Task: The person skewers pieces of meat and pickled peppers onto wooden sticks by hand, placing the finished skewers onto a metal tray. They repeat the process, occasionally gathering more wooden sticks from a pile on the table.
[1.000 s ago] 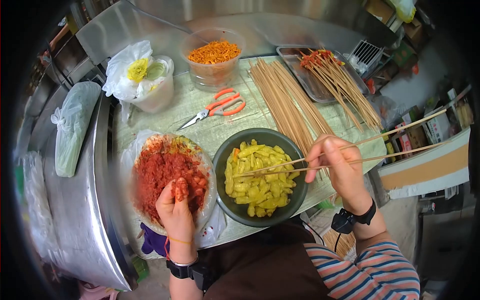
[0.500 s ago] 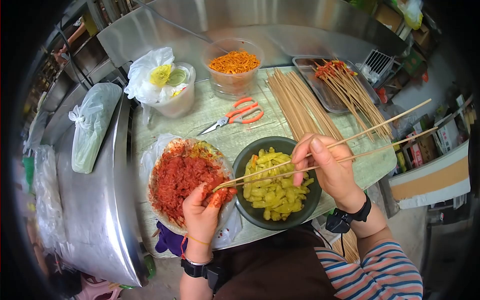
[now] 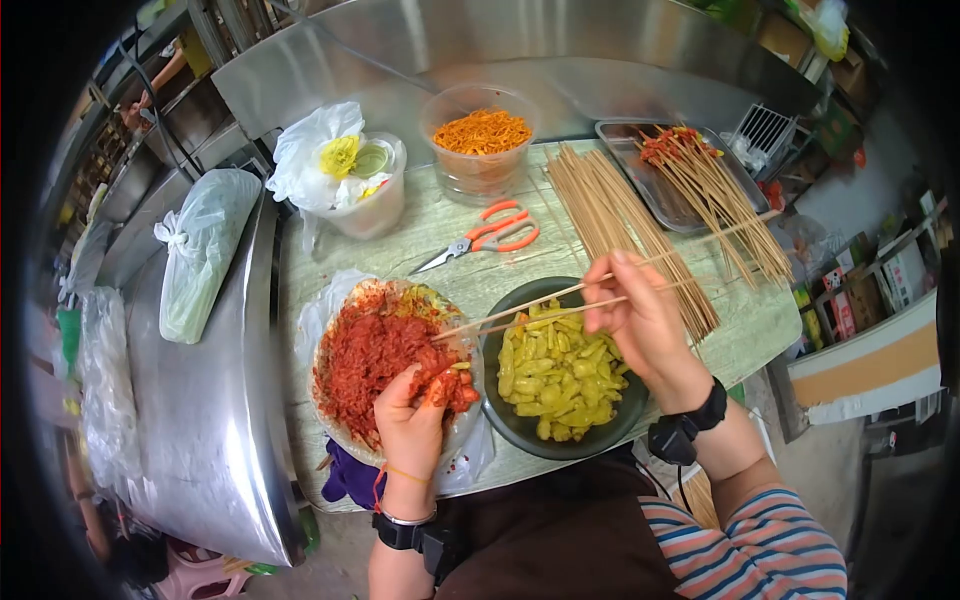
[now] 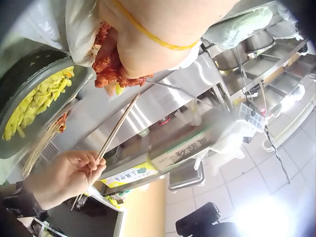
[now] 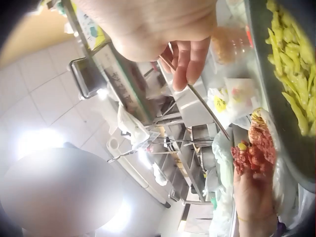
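My left hand (image 3: 412,430), fingertips smeared red, holds a clump of red-coated meat (image 5: 252,158) over the near right side of a lined bowl of red meat (image 3: 355,365). A small yellow-green pickled pepper (image 5: 242,146) sits on that clump. In my right hand (image 3: 640,322) two thin bamboo skewers (image 4: 118,128) are gripped like chopsticks. Their bare tips point left, just above the clump and apart from the pepper. Below the skewers stands a dark green bowl (image 3: 491,385) full of yellow-green pickled peppers (image 3: 562,378).
Orange-handled scissors (image 3: 490,237) lie behind the bowls. Farther back are a tub of orange shreds (image 3: 483,133), a white tub (image 3: 375,208) with plastic bags, loose bamboo skewers (image 3: 620,230) and a metal tray (image 3: 612,135) of loaded skewers. A steel counter (image 3: 210,420) is at left.
The skewers moved left from the pepper bowl, carrying a pepper to my left hand. Their tips have since let go and drawn back slightly upward; the pepper now lies on the meat.
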The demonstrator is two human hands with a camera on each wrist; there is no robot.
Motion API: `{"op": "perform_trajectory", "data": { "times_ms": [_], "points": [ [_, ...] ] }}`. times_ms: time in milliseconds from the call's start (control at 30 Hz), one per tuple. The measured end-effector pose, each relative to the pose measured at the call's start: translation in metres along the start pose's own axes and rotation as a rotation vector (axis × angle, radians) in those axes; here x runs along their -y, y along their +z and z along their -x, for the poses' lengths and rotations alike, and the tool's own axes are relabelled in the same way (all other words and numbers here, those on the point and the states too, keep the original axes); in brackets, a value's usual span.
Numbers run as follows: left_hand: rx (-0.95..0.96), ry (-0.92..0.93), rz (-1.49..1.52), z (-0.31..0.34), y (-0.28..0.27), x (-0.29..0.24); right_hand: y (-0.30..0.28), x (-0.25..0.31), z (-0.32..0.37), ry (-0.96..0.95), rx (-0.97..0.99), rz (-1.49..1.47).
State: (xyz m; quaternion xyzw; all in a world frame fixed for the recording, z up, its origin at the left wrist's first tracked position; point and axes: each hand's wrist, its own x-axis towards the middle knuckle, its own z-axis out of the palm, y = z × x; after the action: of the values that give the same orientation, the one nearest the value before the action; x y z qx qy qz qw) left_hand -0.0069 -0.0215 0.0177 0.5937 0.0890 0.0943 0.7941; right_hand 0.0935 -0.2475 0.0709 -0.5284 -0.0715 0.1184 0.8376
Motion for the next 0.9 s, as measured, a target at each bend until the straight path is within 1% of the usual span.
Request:
{"op": "perform_trajectory", "data": {
  "times_ms": [33, 133, 300, 367, 433, 567, 733, 800, 900],
  "points": [
    [0.001, 0.008, -0.001, 0.0, -0.001, 0.001, -0.001, -0.005, -0.003, 0.057, 0.011, -0.036],
    [0.006, 0.02, 0.009, -0.001, -0.005, 0.006, -0.004, -0.011, -0.008, 0.099, 0.047, -0.059],
    [0.013, 0.007, 0.012, -0.002, -0.003, 0.005, -0.012, -0.008, -0.007, 0.099, 0.044, -0.042],
    [-0.012, -0.037, 0.022, -0.001, -0.001, 0.003, -0.015, -0.004, -0.007, 0.101, 0.042, -0.02],
    [-0.011, -0.038, 0.048, -0.002, -0.002, 0.005, -0.018, -0.001, -0.008, 0.097, 0.071, -0.014],
    [-0.004, -0.042, 0.052, -0.003, -0.001, 0.004, -0.01, -0.003, -0.008, 0.066, 0.045, -0.033],
    [-0.007, -0.07, 0.061, -0.005, -0.002, 0.004, -0.008, -0.004, -0.007, 0.079, 0.042, 0.053],
    [0.015, -0.103, 0.12, -0.006, -0.003, 0.002, -0.005, -0.001, -0.009, 0.062, 0.038, 0.081],
    [0.03, -0.081, 0.117, -0.004, -0.005, 0.001, -0.001, 0.0, -0.01, 0.047, 0.035, 0.128]
  ]
}}
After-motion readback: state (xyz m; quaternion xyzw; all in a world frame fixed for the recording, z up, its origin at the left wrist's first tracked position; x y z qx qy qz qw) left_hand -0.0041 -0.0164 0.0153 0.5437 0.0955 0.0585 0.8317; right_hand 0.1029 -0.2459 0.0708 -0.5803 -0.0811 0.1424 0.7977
